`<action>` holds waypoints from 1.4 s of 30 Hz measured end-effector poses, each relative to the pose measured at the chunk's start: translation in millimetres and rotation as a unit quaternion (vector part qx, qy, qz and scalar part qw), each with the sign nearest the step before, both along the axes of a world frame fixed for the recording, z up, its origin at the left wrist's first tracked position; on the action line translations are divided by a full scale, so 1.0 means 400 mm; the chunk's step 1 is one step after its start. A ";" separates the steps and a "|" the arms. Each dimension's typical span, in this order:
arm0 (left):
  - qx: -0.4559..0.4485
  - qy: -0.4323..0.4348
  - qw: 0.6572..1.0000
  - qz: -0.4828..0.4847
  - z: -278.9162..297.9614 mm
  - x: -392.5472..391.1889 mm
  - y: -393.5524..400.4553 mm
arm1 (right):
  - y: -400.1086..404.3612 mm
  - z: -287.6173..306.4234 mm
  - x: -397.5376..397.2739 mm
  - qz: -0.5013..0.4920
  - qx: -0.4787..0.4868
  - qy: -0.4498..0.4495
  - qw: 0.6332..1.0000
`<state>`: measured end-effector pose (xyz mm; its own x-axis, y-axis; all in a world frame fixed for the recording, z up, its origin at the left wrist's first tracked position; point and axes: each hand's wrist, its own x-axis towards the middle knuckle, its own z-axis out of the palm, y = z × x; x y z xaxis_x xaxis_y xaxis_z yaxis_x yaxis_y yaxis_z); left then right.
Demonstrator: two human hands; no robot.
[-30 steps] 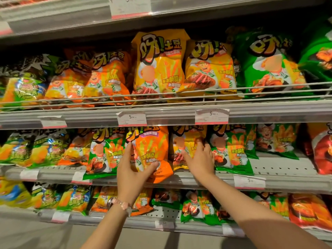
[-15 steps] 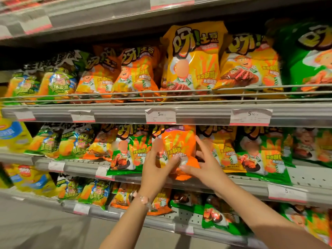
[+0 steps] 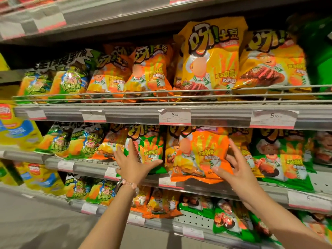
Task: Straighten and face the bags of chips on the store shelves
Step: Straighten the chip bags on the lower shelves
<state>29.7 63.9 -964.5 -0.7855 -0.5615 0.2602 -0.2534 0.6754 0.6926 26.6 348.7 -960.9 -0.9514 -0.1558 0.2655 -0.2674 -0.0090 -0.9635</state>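
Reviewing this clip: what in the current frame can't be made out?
Head view only:
- Small print on the price tags: too small and blurred.
- Far-right green bag on the upper shelf: cut off by the frame edge, in shadow.
- Right edge of the orange bag: covered by the right hand.
- Lower left of the green bag: covered by the left hand.
- Bags behind the front row: hidden.
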 end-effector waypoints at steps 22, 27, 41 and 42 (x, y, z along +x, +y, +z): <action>0.093 0.096 0.991 0.006 0.015 0.166 -0.143 | -0.151 0.021 -0.008 0.047 0.065 -0.037 0.996; 0.097 0.115 0.988 0.038 -0.008 0.243 -0.190 | -0.316 0.030 -0.060 0.045 0.098 -0.041 0.993; 0.129 0.146 0.981 -0.004 -0.038 0.316 -0.221 | -0.517 -0.003 -0.095 -0.123 0.334 -0.080 0.931; 0.125 0.144 0.982 -0.004 -0.035 0.318 -0.211 | -0.514 -0.002 -0.096 -0.133 0.364 -0.068 0.919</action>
